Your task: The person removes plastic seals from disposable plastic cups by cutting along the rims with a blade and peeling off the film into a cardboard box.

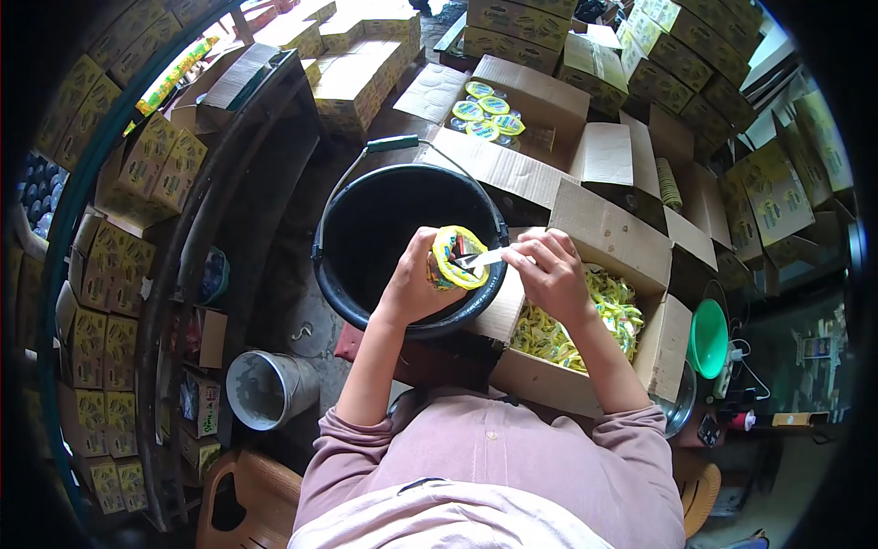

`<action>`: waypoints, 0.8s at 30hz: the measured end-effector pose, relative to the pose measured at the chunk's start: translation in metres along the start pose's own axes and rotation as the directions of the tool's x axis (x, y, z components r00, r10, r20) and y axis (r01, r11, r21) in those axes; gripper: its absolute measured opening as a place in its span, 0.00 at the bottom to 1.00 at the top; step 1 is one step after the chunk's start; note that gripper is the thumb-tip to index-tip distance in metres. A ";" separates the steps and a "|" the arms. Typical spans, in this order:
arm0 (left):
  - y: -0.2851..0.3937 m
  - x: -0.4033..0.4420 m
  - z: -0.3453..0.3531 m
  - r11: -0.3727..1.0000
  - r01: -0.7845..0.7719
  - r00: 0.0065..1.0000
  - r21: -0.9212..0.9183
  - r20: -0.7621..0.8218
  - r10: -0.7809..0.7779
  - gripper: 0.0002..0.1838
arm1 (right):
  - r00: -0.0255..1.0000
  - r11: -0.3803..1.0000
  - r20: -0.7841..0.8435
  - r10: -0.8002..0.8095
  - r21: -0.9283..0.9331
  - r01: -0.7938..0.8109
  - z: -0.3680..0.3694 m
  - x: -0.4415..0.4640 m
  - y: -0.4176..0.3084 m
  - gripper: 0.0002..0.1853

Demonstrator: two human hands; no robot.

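Observation:
My left hand is closed around a plastic cup with a yellow printed film lid, tilted so that its top faces me. The film is partly cut open, with a dark gap in it. Between the fingers of my right hand is a small pale knife, its tip at the opening in the lid. Both hands are above the near right part of a black bucket, whose inside is dark. Right of it, an open carton contains many yellow-green film scraps, partly hidden by my right forearm.
Beyond the bucket stands an open carton with several sealed yellow-lidded cups. A grey pail is on the floor at left, near a dark shelf. A green basin is at right. Stacked printed cartons surround the area.

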State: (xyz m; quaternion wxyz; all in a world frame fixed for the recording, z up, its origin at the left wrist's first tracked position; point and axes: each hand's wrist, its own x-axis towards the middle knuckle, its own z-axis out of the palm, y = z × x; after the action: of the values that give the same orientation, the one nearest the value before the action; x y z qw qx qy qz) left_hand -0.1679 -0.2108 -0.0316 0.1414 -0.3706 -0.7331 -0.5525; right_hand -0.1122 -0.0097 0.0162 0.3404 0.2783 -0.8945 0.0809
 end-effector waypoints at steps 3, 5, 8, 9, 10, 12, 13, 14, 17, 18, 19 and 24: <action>-0.001 0.000 -0.001 0.999 0.030 0.999 0.042 0.008 -0.031 0.32 | 0.999 1.000 0.036 0.013 0.028 -0.014 0.002 0.003 0.000 0.08; 0.000 0.001 -0.001 0.997 0.012 1.000 0.080 -0.008 -0.011 0.32 | 0.999 1.000 0.051 0.007 0.025 -0.008 0.004 0.003 0.001 0.07; 0.002 0.002 -0.001 0.994 0.028 1.000 0.103 -0.005 -0.028 0.32 | 0.998 1.000 0.062 -0.010 0.017 0.009 0.008 0.004 0.002 0.08; 0.003 0.002 -0.001 0.994 0.041 0.999 0.106 -0.001 -0.041 0.32 | 0.998 1.000 0.063 -0.017 0.013 0.016 0.009 0.003 0.003 0.08; 0.003 0.002 -0.001 0.994 0.033 0.999 0.107 -0.004 -0.033 0.32 | 0.996 1.000 0.087 -0.030 0.008 0.029 0.010 0.002 0.003 0.08; 0.003 0.003 0.000 0.994 0.018 1.000 0.109 -0.011 -0.017 0.31 | 0.990 0.998 0.133 -0.055 -0.001 0.055 0.011 0.001 0.003 0.09; 0.003 0.003 -0.001 0.995 0.035 0.999 0.091 -0.012 -0.034 0.30 | 0.989 0.997 0.126 -0.073 -0.001 0.074 0.012 0.000 0.003 0.09; 0.003 0.003 -0.001 0.996 0.052 0.999 0.073 -0.012 -0.051 0.30 | 0.989 0.996 0.118 -0.092 -0.002 0.093 0.012 0.000 0.005 0.09; 0.000 0.002 0.001 0.995 0.102 0.995 -0.012 -0.020 -0.103 0.28 | 0.986 0.992 0.104 -0.128 0.012 0.128 0.014 -0.001 0.009 0.10; 0.000 0.002 0.001 0.992 0.119 0.992 -0.044 -0.023 -0.120 0.27 | 0.985 0.991 0.101 -0.137 0.020 0.136 0.015 -0.002 0.010 0.10; 0.001 0.002 0.001 0.989 0.138 0.990 -0.060 -0.012 -0.139 0.26 | 0.986 0.991 0.100 -0.136 0.023 0.135 0.017 -0.003 0.010 0.10; 0.011 0.005 -0.001 0.979 0.177 0.984 -0.101 0.010 -0.177 0.24 | 0.987 0.989 0.071 -0.142 0.044 0.139 0.025 -0.003 0.010 0.11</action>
State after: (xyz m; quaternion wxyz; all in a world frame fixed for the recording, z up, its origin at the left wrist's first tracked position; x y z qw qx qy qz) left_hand -0.1639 -0.2085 -0.0208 0.0723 -0.3109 -0.7343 -0.5992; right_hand -0.1299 -0.0086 -0.0039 0.3066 0.3499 -0.8829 0.0640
